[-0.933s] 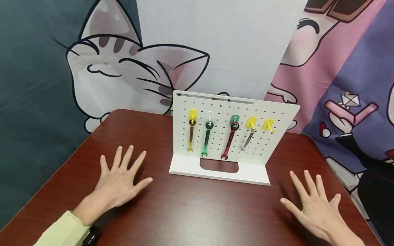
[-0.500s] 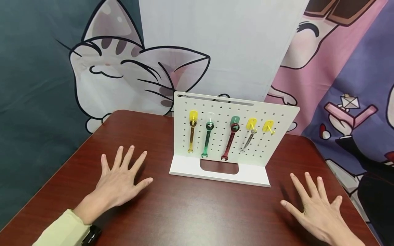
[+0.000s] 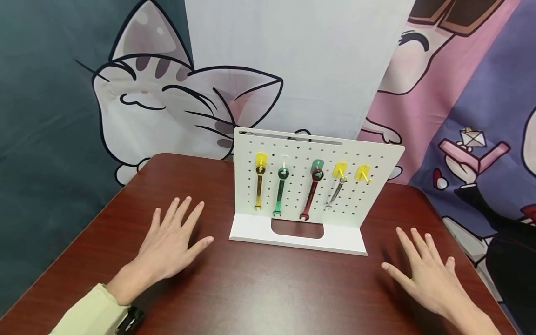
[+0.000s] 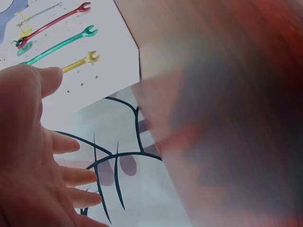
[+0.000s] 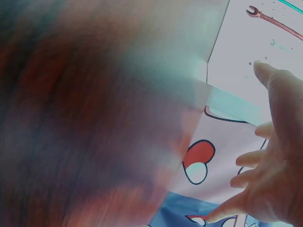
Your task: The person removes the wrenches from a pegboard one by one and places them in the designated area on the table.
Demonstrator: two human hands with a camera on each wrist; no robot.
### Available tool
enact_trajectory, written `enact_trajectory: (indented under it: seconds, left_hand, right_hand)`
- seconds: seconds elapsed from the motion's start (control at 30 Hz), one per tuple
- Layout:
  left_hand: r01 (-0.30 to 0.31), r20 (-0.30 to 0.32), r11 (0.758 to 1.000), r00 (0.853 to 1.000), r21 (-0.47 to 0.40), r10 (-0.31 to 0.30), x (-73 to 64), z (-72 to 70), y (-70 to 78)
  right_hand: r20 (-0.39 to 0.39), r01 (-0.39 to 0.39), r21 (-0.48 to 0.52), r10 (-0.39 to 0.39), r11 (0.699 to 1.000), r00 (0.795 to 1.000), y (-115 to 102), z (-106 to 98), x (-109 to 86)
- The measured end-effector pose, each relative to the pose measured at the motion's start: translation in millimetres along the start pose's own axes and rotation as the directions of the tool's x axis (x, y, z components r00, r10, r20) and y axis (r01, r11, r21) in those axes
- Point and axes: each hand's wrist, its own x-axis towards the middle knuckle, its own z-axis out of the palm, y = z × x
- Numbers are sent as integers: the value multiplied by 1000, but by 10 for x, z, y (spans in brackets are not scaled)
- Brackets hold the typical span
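My left hand (image 3: 169,246) is held over the table to the left of a white pegboard stand (image 3: 293,239), fingers straight and spread, holding nothing. On the other side, my right hand (image 3: 431,274) is also spread and holds nothing. From the board's hooks hang a yellow wrench (image 3: 259,188), a green wrench (image 3: 279,193), a red wrench (image 3: 311,195) and a small silver wrench (image 3: 336,193). A yellow hook (image 3: 362,173) at the right end bears no wrench. In the left wrist view, the thumb overlaps part of the yellow wrench (image 4: 78,65).
The stand rests on a dark red-brown table (image 3: 268,288) and has a cutout (image 3: 297,228) in its base. Behind the table hangs a cloth backdrop (image 3: 142,111) with cartoon figures. A dark band (image 3: 130,320) circles the left wrist below a pale sleeve (image 3: 90,314).
My left hand has moved slightly right and turned a little. The right hand's fingers have drawn somewhat closer together. The wrenches stay on their hooks.
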Motion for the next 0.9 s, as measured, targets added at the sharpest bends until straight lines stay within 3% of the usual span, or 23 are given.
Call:
enact_trajectory:
  seconds: [0.27,0.5,0.6,0.73,0.9]
  left_hand:
    - [-22,-61,998,998,-67,17,25,-4,119]
    - [-17,-101,991,995,-134,3,12,32,210]
    - [-26,-89,988,996,-155,12,30,48,242]
    - [-37,-88,984,996,-172,22,85,52,293]
    - [-75,-114,975,992,-211,52,184,26,378]
  right_hand:
    - [-122,80,95,-68,992,990,27,50,94]
    - [-183,64,268,-15,961,983,-22,33,208]
    - [-201,69,398,13,915,979,-58,-2,281]
    - [-213,93,572,38,815,976,-101,-53,431]
    - [-214,109,709,65,696,975,-158,-104,622]
